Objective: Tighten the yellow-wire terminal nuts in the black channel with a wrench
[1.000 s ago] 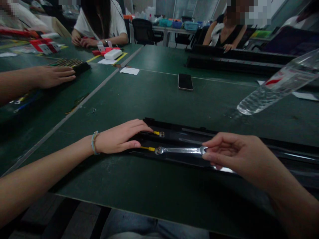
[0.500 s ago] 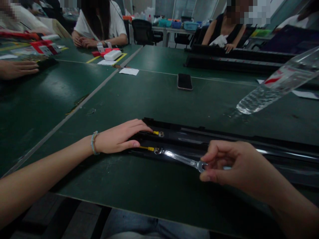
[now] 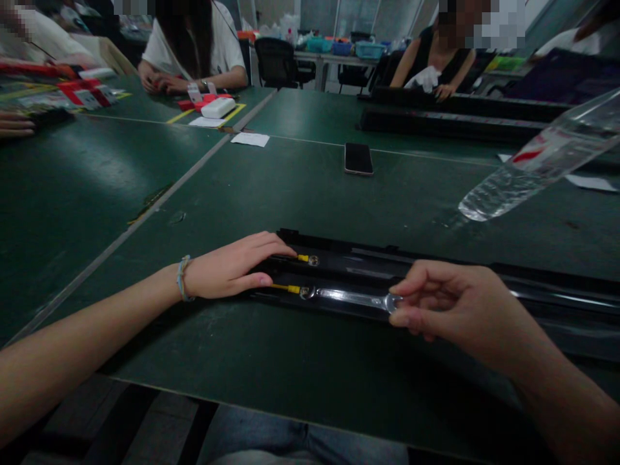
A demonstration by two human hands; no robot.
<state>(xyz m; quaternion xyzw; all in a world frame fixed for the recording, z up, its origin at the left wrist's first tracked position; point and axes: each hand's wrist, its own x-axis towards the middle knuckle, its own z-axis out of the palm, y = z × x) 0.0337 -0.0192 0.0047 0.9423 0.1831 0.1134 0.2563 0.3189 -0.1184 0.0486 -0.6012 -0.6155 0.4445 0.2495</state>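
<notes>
Head view
Black tray [image 3: 557, 310]: a long, shallow channel lying across the green table [image 3: 300, 194], its left end under the person's left hand, its right part running out past the right wrist.
In the tray: two yellow-sleeved terminals [image 3: 303, 258], each ending at a small bolt head; the nearer bolt [image 3: 305, 292] carries the ring end of a wrench.
Wrench [image 3: 349, 298]: slim, silver, lying almost level along the tray, its ring end on the nearer bolt, its open end in the right fingers.
Left hand [image 3: 232, 268]: flat, palm down, fingers stretched out and resting on the tray's left end, thumb along the near edge; it grips nothing, only presses.
Bracelet [image 3: 182, 278]: pale beads on the left wrist.
Right hand [image 3: 450, 307]: fingers curled, thumb and forefinger pinching the wrench's free end, wrist raised just above the tray.
Water bottle [image 3: 537, 158]: clear, with a red-striped label, looks tilted at the right edge, well apart from both hands.
Phone [image 3: 358, 158]: dark, face up, mid-table beyond the tray.
Other people: seated at the far side, with red and white boxes [image 3: 213, 103] before one of them.
</notes>
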